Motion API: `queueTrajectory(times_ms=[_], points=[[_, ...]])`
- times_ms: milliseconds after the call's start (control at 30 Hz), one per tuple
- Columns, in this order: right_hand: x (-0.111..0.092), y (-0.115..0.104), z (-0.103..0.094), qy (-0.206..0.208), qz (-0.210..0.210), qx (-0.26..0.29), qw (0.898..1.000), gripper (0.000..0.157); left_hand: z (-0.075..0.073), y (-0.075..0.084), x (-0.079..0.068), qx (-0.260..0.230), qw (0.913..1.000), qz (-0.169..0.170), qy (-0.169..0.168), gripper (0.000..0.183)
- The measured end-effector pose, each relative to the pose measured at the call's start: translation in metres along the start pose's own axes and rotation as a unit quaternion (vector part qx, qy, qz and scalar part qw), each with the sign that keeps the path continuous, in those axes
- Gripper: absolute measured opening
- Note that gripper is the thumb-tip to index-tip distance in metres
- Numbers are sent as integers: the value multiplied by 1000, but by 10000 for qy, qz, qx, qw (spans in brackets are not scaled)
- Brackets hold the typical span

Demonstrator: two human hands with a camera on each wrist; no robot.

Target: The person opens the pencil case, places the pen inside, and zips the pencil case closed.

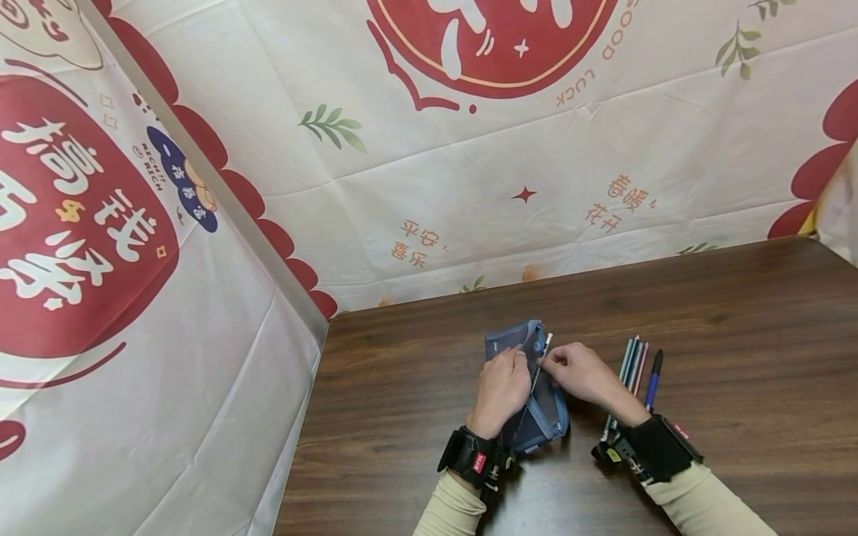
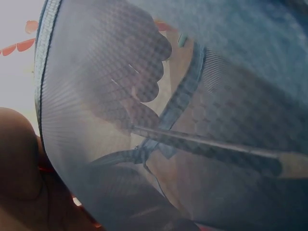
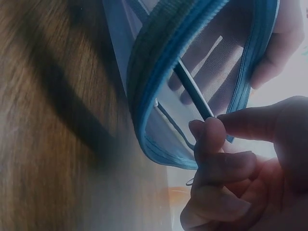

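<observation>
A blue mesh pencil case (image 1: 559,417) stands unzipped on the table, tilted, its zipper edges spread apart. My left hand (image 1: 503,387) grips it by the side; in the right wrist view, fingers show through the mesh. Between thumb and fingertips, my right hand (image 1: 586,376) pinches a pencil (image 3: 192,91) at the case's mouth. Most of the pencil's shaft lies inside the case. Through the mesh in the left wrist view, the pencil's bare wood end (image 2: 293,165) shows deep within. What else the case holds is not clear.
Several pencils (image 1: 633,361) lie side by side on the brown wooden table (image 1: 751,357), partly under my right wrist. A blue pen (image 1: 653,383) with a black end lies just right of them. Printed white cloths (image 1: 469,186) hang behind and to the left.
</observation>
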State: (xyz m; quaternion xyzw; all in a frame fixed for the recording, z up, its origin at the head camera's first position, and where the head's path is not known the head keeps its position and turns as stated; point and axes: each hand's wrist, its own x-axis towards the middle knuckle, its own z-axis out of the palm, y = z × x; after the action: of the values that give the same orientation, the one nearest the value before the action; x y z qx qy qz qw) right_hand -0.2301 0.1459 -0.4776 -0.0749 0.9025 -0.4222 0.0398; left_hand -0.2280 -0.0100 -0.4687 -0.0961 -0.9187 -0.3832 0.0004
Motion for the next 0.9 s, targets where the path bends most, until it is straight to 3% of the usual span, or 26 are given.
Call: queueTrajectory(times_ms=[900], points=[[-1,0,-6,-43,-16,237,9997,27,-1,1,-1,-1,10000,-52,-65,48]])
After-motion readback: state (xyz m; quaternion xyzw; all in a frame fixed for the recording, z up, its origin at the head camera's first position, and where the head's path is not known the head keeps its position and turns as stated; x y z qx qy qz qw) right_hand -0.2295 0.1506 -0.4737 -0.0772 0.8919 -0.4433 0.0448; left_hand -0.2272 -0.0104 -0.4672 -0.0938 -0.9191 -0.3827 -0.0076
